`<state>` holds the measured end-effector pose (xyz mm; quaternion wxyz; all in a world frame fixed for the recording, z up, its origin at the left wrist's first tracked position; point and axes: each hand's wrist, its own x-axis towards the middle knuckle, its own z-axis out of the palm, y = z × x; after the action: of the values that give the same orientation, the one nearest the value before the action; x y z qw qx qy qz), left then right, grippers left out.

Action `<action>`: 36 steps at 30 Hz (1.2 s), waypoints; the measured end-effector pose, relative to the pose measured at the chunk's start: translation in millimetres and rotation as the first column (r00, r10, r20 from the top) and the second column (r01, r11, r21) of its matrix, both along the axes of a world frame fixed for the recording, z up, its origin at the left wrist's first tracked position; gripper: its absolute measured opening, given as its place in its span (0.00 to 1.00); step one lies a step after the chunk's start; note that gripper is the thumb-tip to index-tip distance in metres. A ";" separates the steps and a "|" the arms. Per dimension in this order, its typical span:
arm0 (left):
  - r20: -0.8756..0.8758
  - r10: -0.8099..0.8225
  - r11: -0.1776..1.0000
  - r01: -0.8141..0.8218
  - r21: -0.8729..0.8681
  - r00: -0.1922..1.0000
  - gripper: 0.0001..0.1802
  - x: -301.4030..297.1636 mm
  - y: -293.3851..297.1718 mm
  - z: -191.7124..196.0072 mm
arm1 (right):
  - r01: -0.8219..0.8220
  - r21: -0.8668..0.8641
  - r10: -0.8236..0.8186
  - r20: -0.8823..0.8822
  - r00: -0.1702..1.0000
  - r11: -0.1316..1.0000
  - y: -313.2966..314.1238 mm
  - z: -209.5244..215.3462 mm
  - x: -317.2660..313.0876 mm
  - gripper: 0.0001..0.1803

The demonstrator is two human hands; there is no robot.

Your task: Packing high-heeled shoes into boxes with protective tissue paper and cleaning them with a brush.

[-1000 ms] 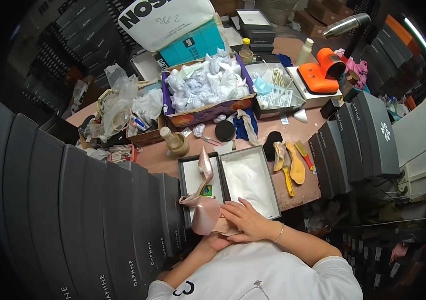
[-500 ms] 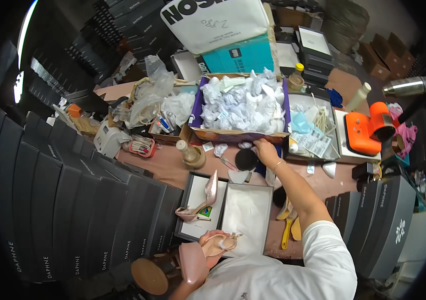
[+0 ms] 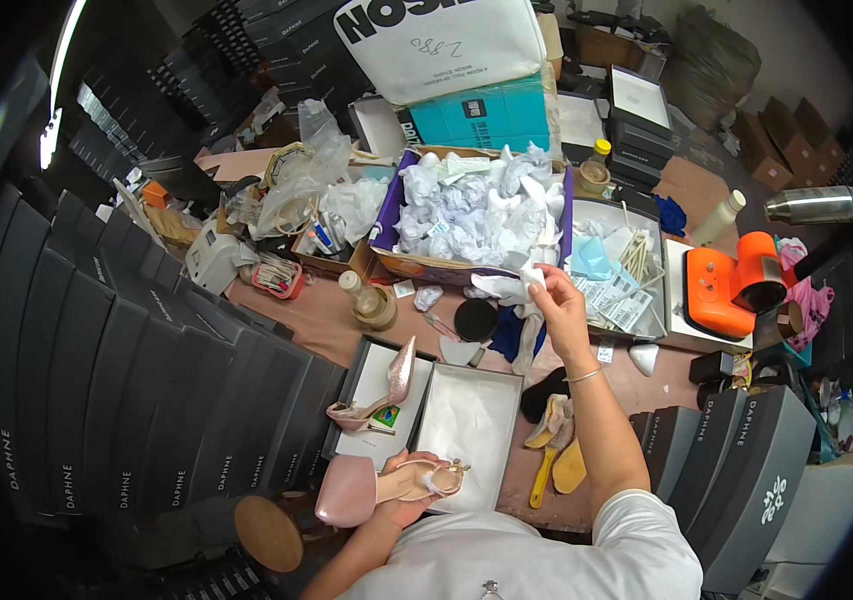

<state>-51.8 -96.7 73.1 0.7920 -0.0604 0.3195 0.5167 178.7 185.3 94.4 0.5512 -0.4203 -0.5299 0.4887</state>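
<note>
My left hand grips a pink pointed-toe ankle-strap shoe, low at the front edge of the table, with its insole facing up. My right hand is raised at the front of a purple-edged box full of crumpled white paper, fingers pinched on a wad of white paper. Between my arms lies an open dark shoebox. A matching sparkly pink shoe rests on its side in the left half. White tissue paper lines the right half.
Stacked dark shoeboxes wall off the left; more boxes stand right. A glass bottle, a round black lid and a yellow-handled brush lie around the shoebox. An orange device sits far right.
My right hand has come up from the table at the paper box's front edge and now shows white paper in its fingers. My left hand has turned the shoe so its toe points left.
</note>
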 end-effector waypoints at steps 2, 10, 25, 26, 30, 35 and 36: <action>0.015 0.001 0.999 0.000 -0.053 1.000 0.28 3.5 5.6 8.2 | -0.085 0.050 0.088 -0.058 0.994 0.995 -15.7 17.8 2.5 0.10; 0.004 0.012 1.000 -0.012 0.001 1.000 0.28 -4.0 34.0 45.7 | -0.316 -0.196 0.228 -0.372 0.900 0.928 -125.2 23.3 -4.4 0.19; -0.538 0.010 0.998 0.029 0.064 0.843 0.24 -37.7 24.1 72.7 | -0.775 -0.035 0.683 0.497 0.535 0.632 -173.0 55.3 -99.5 0.06; -0.554 0.019 0.996 0.030 0.080 0.832 0.24 -40.1 27.1 74.1 | -0.791 -0.008 0.668 0.540 0.512 0.612 -174.8 54.3 -100.4 0.07; -0.449 0.183 0.982 -0.143 0.122 0.874 0.23 -51.8 26.8 51.0 | -0.901 -0.177 0.821 0.509 0.260 0.396 -174.7 38.0 -90.0 0.08; -0.296 0.181 0.983 -0.178 0.037 0.938 0.27 -50.5 15.5 12.7 | -0.817 -0.343 0.864 0.381 0.330 0.463 -167.9 7.3 -71.1 0.08; -0.233 0.154 0.988 -0.150 0.035 0.960 0.28 -48.7 13.1 10.9 | -0.807 -0.397 0.899 0.230 0.373 0.437 -167.7 3.7 -71.9 0.07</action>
<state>-100.5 -83.6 84.0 0.7070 -0.0164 0.4011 0.5822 106.7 17.6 98.2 0.0422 -0.2325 -0.7153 0.6576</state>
